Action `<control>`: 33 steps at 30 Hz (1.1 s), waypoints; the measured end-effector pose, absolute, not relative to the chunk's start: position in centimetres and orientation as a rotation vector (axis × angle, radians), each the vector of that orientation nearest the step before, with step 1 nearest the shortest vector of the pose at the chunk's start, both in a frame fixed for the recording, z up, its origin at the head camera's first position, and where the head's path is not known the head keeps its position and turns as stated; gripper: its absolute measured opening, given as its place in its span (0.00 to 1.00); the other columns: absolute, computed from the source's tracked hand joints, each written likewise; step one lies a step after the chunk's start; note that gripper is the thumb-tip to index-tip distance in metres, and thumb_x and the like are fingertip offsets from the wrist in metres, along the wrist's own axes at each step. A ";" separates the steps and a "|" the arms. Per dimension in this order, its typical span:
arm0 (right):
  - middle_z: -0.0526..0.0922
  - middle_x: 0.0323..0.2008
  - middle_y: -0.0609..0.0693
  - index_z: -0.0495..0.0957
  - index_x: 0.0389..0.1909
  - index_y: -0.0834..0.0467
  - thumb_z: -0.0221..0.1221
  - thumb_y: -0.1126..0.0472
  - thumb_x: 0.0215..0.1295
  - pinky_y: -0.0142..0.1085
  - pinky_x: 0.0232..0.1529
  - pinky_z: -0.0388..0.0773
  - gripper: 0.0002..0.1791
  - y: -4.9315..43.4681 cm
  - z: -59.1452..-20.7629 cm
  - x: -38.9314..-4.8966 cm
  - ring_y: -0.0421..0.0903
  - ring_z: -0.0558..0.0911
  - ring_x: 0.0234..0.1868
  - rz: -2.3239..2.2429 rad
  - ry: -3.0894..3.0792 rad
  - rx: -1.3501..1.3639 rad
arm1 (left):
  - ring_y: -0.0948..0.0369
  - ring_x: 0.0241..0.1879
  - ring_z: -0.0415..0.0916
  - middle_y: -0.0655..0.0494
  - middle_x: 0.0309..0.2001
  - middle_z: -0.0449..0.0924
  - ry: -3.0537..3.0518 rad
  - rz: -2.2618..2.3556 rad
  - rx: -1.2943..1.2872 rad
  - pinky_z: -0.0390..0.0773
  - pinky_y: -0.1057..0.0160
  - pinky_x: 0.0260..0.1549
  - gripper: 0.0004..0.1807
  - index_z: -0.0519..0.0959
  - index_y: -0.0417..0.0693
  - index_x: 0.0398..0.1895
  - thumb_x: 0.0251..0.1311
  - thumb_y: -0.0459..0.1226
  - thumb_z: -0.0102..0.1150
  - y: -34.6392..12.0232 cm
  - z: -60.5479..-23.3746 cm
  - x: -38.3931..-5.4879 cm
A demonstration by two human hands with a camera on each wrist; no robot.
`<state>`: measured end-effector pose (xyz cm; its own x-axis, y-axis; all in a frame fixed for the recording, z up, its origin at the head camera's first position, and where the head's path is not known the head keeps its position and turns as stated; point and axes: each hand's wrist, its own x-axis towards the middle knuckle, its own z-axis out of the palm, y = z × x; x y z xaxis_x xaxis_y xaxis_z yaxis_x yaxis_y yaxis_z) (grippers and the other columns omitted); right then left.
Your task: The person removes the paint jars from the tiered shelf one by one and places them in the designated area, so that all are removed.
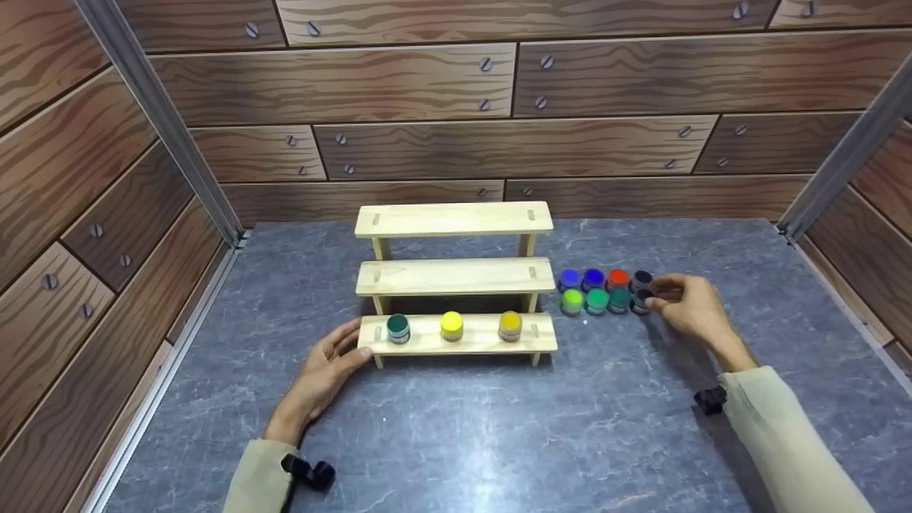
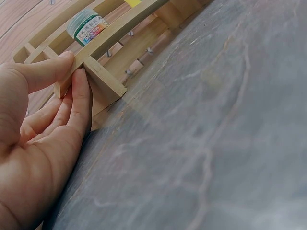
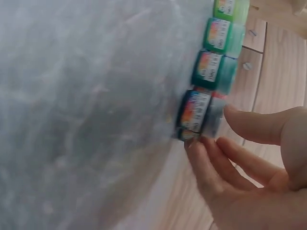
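A three-tier wooden display stand (image 1: pixel 456 276) stands mid-table. My left hand (image 1: pixel 324 370) pinches the left end of its lowest step, thumb at the front edge and fingers underneath, clearest in the left wrist view. A dark green paint jar (image 1: pixel 398 328), a yellow jar (image 1: pixel 452 325) and an ochre jar (image 1: pixel 510 325) sit spaced along that step. On the right, my right hand (image 1: pixel 687 306) touches the end of a two-row group of small paint jars. Its fingertips meet the near black jar (image 3: pixel 194 112); a far black jar (image 1: pixel 642 280) sits behind.
The far row also has a violet-blue jar (image 1: pixel 569 279), a blue jar (image 1: pixel 593 278) and a red jar (image 1: pixel 618 278). Nearer are a light green jar (image 1: pixel 571 302), a green jar (image 1: pixel 596 301) and a teal jar (image 1: pixel 619 300). Wood-patterned panels (image 1: pixel 427 82) surround the grey table (image 1: pixel 456 442).
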<state>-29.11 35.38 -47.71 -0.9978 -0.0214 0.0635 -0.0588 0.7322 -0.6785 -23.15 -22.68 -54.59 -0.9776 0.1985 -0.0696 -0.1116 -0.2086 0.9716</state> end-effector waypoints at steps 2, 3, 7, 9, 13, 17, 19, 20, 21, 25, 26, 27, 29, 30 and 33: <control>0.82 0.61 0.74 0.75 0.67 0.74 0.66 0.62 0.73 0.60 0.59 0.83 0.28 35.0 -47.1 -28.9 0.70 0.84 0.59 1.111 -2.841 0.089 | 0.50 0.72 0.71 0.32 0.81 0.56 1.834 2.296 0.110 0.79 0.66 0.65 0.43 0.53 0.34 0.84 0.72 0.27 0.62 -22.7 -54.6 -23.2; 0.82 0.61 0.74 0.76 0.67 0.73 0.66 0.62 0.73 0.61 0.59 0.83 0.28 34.8 -46.8 -28.8 0.71 0.84 0.58 1.105 -2.826 0.098 | 0.50 0.72 0.71 0.32 0.81 0.56 1.832 2.298 0.112 0.79 0.66 0.65 0.42 0.53 0.34 0.84 0.72 0.27 0.62 -22.7 -54.7 -23.2; 0.82 0.61 0.72 0.77 0.68 0.70 0.65 0.60 0.75 0.59 0.57 0.84 0.26 33.7 -45.7 -28.4 0.70 0.85 0.59 1.107 -2.784 0.142 | 0.52 0.71 0.72 0.33 0.80 0.57 1.826 2.297 0.120 0.79 0.66 0.65 0.42 0.53 0.34 0.84 0.72 0.27 0.62 -22.7 -54.8 -23.2; 0.82 0.62 0.71 0.77 0.68 0.69 0.65 0.58 0.76 0.59 0.57 0.84 0.27 33.0 -45.2 -28.1 0.69 0.84 0.59 1.126 -2.772 0.168 | 0.53 0.70 0.73 0.33 0.80 0.57 1.828 2.296 0.120 0.79 0.66 0.65 0.42 0.53 0.34 0.84 0.72 0.27 0.62 -22.7 -54.8 -23.2; 0.82 0.62 0.70 0.76 0.69 0.68 0.65 0.56 0.77 0.56 0.56 0.85 0.28 31.7 -44.4 -27.5 0.69 0.85 0.58 1.152 -2.752 0.238 | 0.53 0.70 0.73 0.32 0.80 0.57 1.829 2.294 0.120 0.79 0.66 0.65 0.43 0.52 0.33 0.84 0.71 0.27 0.62 -22.7 -54.8 -23.3; 0.85 0.59 0.69 0.78 0.67 0.68 0.67 0.59 0.75 0.45 0.53 0.88 0.26 30.3 -43.8 -27.1 0.66 0.87 0.56 1.140 -2.720 0.307 | 0.52 0.70 0.72 0.31 0.80 0.56 1.834 2.293 0.121 0.78 0.66 0.65 0.43 0.52 0.33 0.84 0.71 0.27 0.62 -22.7 -54.8 -23.3; 0.85 0.57 0.69 0.79 0.66 0.68 0.68 0.61 0.74 0.43 0.54 0.88 0.25 29.5 -43.5 -26.8 0.65 0.88 0.55 1.147 -2.699 0.336 | 0.51 0.71 0.72 0.31 0.80 0.56 1.833 2.295 0.124 0.78 0.66 0.66 0.43 0.52 0.32 0.84 0.71 0.27 0.62 -22.7 -54.8 -23.4; 0.85 0.57 0.69 0.79 0.66 0.69 0.68 0.61 0.73 0.44 0.54 0.88 0.25 29.1 -43.4 -26.6 0.65 0.88 0.55 1.155 -2.693 0.351 | 0.51 0.71 0.72 0.31 0.80 0.57 1.833 2.297 0.122 0.78 0.65 0.66 0.43 0.53 0.33 0.84 0.70 0.27 0.62 -22.7 -54.8 -23.4; 0.85 0.57 0.70 0.79 0.66 0.69 0.69 0.61 0.73 0.45 0.55 0.87 0.26 28.7 -43.3 -26.5 0.65 0.87 0.55 1.167 -2.689 0.368 | 0.50 0.71 0.72 0.31 0.80 0.57 1.836 2.297 0.122 0.78 0.65 0.66 0.43 0.53 0.33 0.83 0.70 0.27 0.63 -22.7 -54.7 -23.4; 0.84 0.60 0.69 0.78 0.67 0.68 0.68 0.62 0.73 0.55 0.61 0.83 0.26 27.1 -42.7 -25.8 0.66 0.85 0.58 1.220 -2.702 0.425 | 0.50 0.71 0.72 0.32 0.80 0.57 1.844 2.297 0.115 0.79 0.65 0.65 0.43 0.54 0.33 0.83 0.70 0.27 0.63 -22.7 -54.7 -23.4; 0.84 0.61 0.69 0.78 0.67 0.68 0.68 0.62 0.73 0.56 0.62 0.83 0.26 26.7 -42.5 -25.6 0.66 0.85 0.59 1.231 -2.704 0.438 | 0.50 0.71 0.72 0.33 0.80 0.57 1.843 2.296 0.111 0.79 0.65 0.65 0.43 0.54 0.34 0.83 0.70 0.27 0.63 -22.8 -54.7 -23.3; 0.84 0.61 0.68 0.78 0.67 0.68 0.68 0.62 0.73 0.57 0.63 0.82 0.26 26.4 -42.4 -25.6 0.66 0.85 0.59 1.246 -2.705 0.449 | 0.50 0.71 0.71 0.33 0.80 0.57 1.839 2.296 0.110 0.79 0.65 0.65 0.43 0.54 0.34 0.84 0.70 0.27 0.63 -22.8 -54.7 -23.3; 0.84 0.61 0.67 0.78 0.67 0.68 0.68 0.63 0.73 0.56 0.64 0.82 0.25 25.6 -42.2 -25.4 0.65 0.85 0.59 1.262 -2.706 0.472 | 0.50 0.71 0.71 0.33 0.81 0.57 1.828 2.298 0.108 0.78 0.65 0.66 0.43 0.53 0.34 0.84 0.70 0.27 0.62 -22.8 -54.7 -23.3; 0.84 0.60 0.67 0.78 0.66 0.68 0.69 0.63 0.72 0.56 0.64 0.82 0.25 25.2 -42.2 -25.3 0.65 0.85 0.59 1.270 -2.703 0.486 | 0.50 0.71 0.71 0.32 0.81 0.56 1.825 2.297 0.109 0.78 0.65 0.66 0.43 0.53 0.33 0.84 0.70 0.26 0.62 -22.8 -54.7 -23.3; 0.85 0.59 0.67 0.79 0.65 0.68 0.70 0.64 0.70 0.54 0.63 0.83 0.25 24.1 -42.2 -25.0 0.64 0.86 0.59 1.274 -2.702 0.529 | 0.50 0.72 0.71 0.33 0.81 0.55 1.820 2.294 0.105 0.78 0.65 0.66 0.43 0.52 0.33 0.84 0.71 0.27 0.62 -22.8 -54.8 -23.3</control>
<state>-25.05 24.09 -42.24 -0.9335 -0.2646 0.2419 -0.3550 0.5876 -0.7271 -23.30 -22.83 -54.82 -0.9753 0.2079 -0.0749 -0.1202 -0.2146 0.9693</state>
